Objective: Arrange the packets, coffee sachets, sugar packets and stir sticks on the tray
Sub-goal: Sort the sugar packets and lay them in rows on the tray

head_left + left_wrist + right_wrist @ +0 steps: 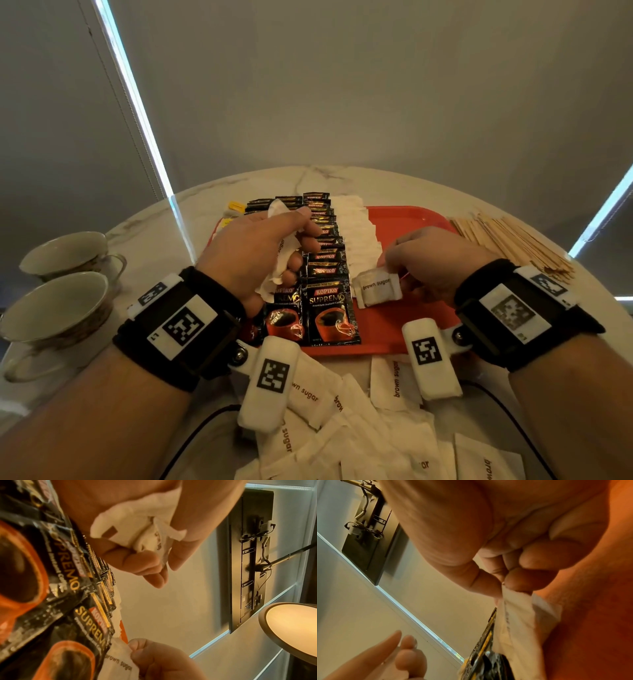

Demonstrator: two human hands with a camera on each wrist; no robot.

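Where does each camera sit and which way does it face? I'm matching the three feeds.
Head: looks down at the red tray; both hands and wristbands show.
Left wrist: looks along the left hand bunching sugar packets, beside the coffee sachets.
Right wrist: looks along the right hand pinching a brown sugar packet.
All three share that packet.
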